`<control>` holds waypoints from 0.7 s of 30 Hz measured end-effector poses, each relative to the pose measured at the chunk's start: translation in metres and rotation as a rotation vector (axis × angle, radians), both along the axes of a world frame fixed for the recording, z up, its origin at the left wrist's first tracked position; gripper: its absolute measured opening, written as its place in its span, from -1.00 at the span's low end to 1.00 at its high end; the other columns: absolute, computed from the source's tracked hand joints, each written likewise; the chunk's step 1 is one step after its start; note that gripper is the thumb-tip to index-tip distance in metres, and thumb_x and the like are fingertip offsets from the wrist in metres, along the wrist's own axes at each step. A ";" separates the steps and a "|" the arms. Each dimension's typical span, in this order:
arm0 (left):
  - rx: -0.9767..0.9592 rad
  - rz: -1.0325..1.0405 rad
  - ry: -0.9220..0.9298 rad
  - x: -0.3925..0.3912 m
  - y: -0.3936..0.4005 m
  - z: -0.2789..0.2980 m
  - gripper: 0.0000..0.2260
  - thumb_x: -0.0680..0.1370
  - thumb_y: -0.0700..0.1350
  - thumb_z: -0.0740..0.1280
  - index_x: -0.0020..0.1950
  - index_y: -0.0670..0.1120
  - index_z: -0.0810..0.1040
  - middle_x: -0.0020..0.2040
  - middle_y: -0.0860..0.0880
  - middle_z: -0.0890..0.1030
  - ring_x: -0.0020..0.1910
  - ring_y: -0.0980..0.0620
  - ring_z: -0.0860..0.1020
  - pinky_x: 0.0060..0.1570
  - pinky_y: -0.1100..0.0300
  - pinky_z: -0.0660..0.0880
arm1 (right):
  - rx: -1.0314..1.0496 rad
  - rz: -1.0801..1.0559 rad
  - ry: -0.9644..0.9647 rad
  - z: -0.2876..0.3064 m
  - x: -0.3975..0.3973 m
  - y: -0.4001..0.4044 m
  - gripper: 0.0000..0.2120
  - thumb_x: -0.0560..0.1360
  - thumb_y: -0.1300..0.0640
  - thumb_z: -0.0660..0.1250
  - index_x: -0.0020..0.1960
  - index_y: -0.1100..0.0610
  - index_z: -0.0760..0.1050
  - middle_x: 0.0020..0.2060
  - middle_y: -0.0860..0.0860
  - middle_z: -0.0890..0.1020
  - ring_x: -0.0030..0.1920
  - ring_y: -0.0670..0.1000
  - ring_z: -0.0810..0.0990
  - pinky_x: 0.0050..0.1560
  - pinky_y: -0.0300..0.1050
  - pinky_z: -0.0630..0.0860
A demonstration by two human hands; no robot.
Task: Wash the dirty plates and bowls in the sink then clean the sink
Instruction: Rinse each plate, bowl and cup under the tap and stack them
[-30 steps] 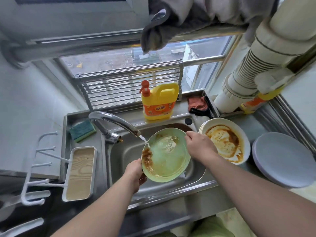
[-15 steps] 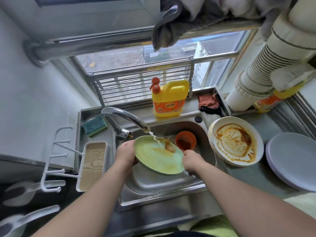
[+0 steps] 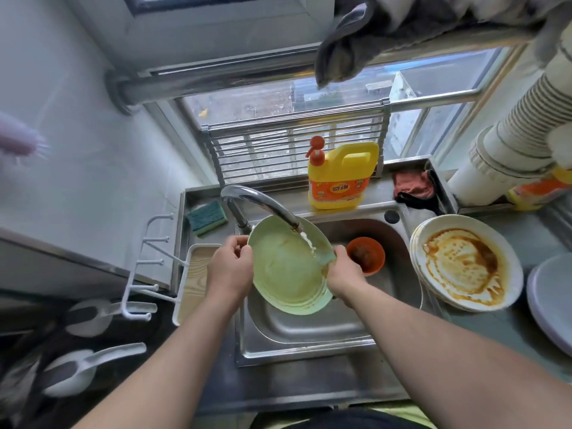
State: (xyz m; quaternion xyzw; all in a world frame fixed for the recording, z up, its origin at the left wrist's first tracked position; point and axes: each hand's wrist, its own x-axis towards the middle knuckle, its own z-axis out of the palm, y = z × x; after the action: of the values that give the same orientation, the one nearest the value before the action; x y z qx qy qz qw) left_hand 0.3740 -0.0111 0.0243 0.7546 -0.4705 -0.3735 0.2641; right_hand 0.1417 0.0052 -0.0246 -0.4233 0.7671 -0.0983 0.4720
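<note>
Early in the task, by my read; sink (image 3: pixel 309 332) uncleaned, at centre; white stack (image 3: pixel 470 264) at 3 o'clock of it still sauce-smeared, unwashed; green plate (image 3: pixel 288 274) tilted under tap (image 3: pixel 263 202), water running, mostly rinsed (brown streak on right rim); left hand (image 3: pixel 230 270) and right hand (image 3: pixel 343 274) grip opposite rims, fingers curled round; orange bowl (image 3: pixel 365 255) in sink at 2 o'clock, dirty; sponge (image 3: pixel 206 217) untouched at 10.

Green plate (image 3: pixel 286 270), tilted under running water above steel sink (image 3: pixel 309 332).
</note>
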 end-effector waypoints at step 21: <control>0.110 0.058 0.116 -0.070 0.024 -0.066 -0.67 0.76 0.08 0.10 -0.08 -0.04 0.50 -0.15 -0.04 0.58 -0.12 -0.09 0.51 -0.17 0.04 0.37 | -0.388 0.105 0.389 0.045 -0.076 0.002 -0.70 0.76 -0.02 -0.02 0.32 -0.07 0.44 0.05 0.12 0.68 -0.01 0.25 0.57 -0.09 0.06 0.40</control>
State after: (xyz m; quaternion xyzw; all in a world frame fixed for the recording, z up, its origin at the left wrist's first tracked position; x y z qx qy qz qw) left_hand 0.3042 0.0134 -0.0415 0.7584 -0.4112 -0.4339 0.2598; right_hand 0.0662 0.0076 0.0204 -0.5558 0.7871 -0.1356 0.2305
